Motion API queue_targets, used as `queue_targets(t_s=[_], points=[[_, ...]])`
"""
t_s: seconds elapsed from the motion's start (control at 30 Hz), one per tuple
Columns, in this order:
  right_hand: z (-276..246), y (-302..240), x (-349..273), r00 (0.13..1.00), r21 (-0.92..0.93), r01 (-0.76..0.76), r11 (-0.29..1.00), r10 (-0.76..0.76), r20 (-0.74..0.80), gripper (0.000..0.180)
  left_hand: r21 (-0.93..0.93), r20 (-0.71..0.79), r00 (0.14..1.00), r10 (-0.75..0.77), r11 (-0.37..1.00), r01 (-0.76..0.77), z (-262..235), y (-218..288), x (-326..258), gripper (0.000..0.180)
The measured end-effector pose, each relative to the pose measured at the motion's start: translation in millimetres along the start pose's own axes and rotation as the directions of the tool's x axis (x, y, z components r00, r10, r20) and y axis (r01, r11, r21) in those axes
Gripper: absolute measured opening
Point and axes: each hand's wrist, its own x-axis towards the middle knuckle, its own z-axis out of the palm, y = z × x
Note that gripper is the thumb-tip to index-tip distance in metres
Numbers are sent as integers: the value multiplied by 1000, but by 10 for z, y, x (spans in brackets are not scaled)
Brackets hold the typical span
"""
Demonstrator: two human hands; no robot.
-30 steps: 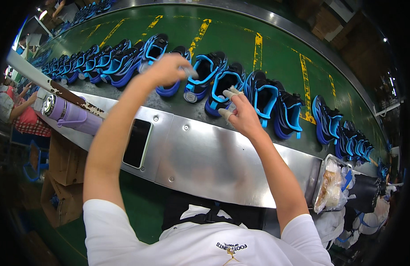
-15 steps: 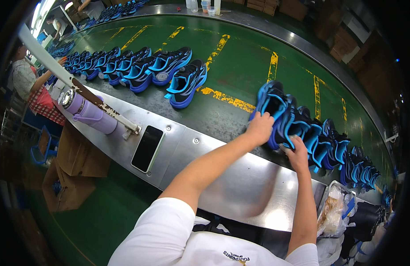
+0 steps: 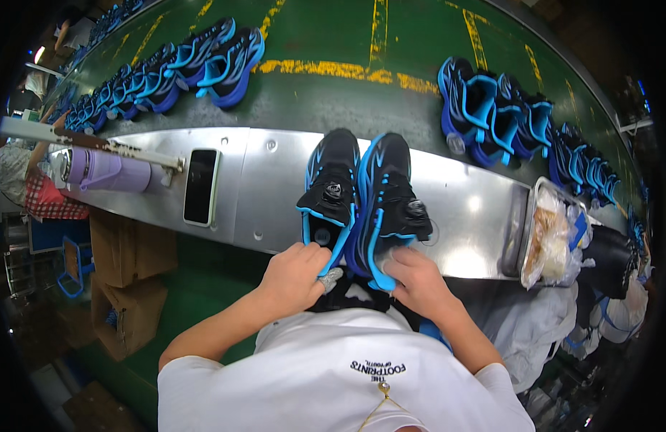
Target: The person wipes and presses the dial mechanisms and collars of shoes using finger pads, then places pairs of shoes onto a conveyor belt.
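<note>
Two black and blue sneakers lie side by side on the steel ledge right in front of me, toes pointing away. My left hand grips the heel of the left sneaker. My right hand holds the heel of the right sneaker. Both shoes have a round dial on the tongue. Their heels hang over the ledge's near edge.
A green conveyor belt carries rows of similar sneakers at upper left and upper right. A dark phone and a purple bottle lie on the ledge to the left. A tray with plastic bags sits right. Cardboard boxes stand below left.
My hands pulled a pair of sneakers off the belt on the right and brought them to the steel ledge directly in front of me. My view swung down and toward my body.
</note>
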Motion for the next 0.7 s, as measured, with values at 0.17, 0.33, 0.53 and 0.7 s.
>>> queue_targets(t_s=[0.17, 0.33, 0.53, 0.7], points=[[-380, -195, -26, 998, 162, 66, 985, -69, 8, 46, -325, 47, 950, -308, 895, 306, -357, 147, -36, 40], [-462, -376, 360, 932, -278, -15, 961, -87, -352, 57, 78, -446, 895, 18, 997, 18, -336, 25, 291, 51], [-199, 64, 582, 968, -135, -68, 988, 33, -247, 45, 12, -438, 899, -26, 999, 35, -65, -11, 587, 44], [-228, -33, 589, 928, 21, -264, 964, 260, -267, 34, -52, -398, 892, -212, 977, 209, -37, 199, 553, 48]])
